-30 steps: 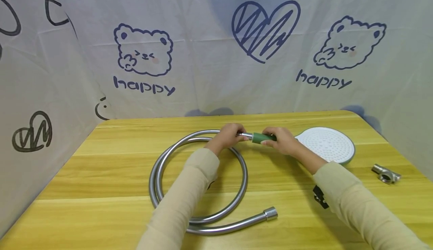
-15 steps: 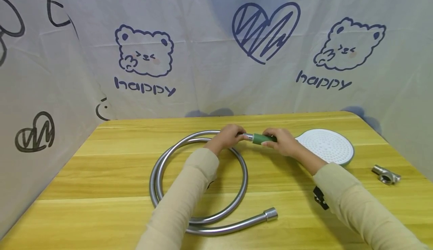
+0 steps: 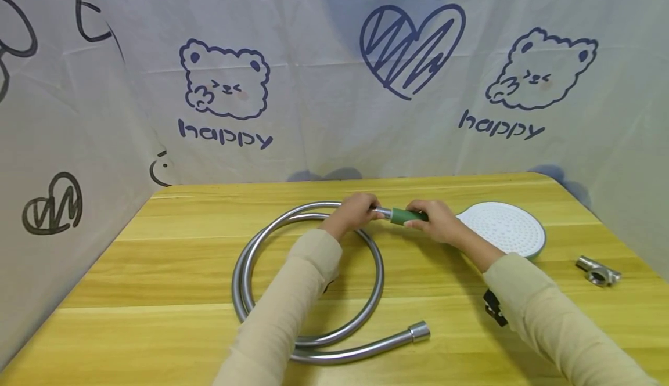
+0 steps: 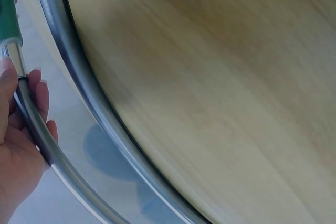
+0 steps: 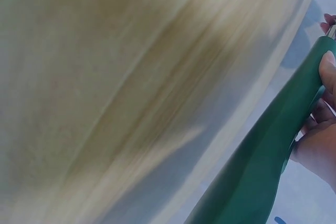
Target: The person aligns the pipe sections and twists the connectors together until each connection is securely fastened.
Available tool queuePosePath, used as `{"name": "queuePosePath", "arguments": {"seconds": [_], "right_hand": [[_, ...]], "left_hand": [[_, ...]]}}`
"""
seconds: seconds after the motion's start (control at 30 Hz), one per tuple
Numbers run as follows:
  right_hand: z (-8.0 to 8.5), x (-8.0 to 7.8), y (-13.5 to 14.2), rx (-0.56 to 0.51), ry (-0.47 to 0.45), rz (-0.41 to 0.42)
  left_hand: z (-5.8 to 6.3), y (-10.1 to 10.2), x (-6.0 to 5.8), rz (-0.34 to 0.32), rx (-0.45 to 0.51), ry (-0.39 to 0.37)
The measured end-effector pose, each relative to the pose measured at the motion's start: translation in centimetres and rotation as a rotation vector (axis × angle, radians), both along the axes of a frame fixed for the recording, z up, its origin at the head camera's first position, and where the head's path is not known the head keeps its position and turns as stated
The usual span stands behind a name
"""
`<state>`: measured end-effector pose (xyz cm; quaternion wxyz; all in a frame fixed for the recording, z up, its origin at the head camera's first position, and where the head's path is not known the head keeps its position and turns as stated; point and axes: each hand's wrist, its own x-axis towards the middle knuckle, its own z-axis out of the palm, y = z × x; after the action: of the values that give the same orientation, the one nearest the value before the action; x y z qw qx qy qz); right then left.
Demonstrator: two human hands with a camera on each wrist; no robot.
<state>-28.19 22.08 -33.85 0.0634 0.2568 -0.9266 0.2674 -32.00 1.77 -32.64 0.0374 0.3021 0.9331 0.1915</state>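
A shower head has a round white spray face (image 3: pixel 503 229) and a green handle (image 3: pixel 403 216). My right hand (image 3: pixel 438 220) grips this handle, thumb along one side near its end, as the right wrist view shows. My left hand (image 3: pixel 356 212) holds the end of a silver shower hose (image 3: pixel 377 270), fingers and thumb around its metal connector (image 4: pixel 14 59). In the left wrist view the connector sits right at the end of the green handle (image 4: pixel 8 14). The rest of the hose lies in loops on the table under my left forearm.
The hose's other end, a metal nut (image 3: pixel 419 332), lies toward the front of the wooden table (image 3: pixel 130 293). A small metal bracket-like fitting (image 3: pixel 598 271) lies at the right. A white cloth with drawings (image 3: pixel 313 113) hangs behind the table.
The shower head's spray face has tilted and dropped very slightly. Both hands stay in nearly the same place on the hose connector and the handle.
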Motion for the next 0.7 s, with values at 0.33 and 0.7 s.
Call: {"name": "queuePosePath", "arguments": {"seconds": [0.33,0.7], "right_hand": [[-0.07,-0.01,0.1,-0.004,-0.01,-0.012],[-0.03,0.13,0.17,-0.001,-0.014,-0.012]], "left_hand": [[0.04,0.06,0.1,0.001,0.004,0.012],[-0.06,0.06,0.11,-0.027,-0.031,-0.017]]}}
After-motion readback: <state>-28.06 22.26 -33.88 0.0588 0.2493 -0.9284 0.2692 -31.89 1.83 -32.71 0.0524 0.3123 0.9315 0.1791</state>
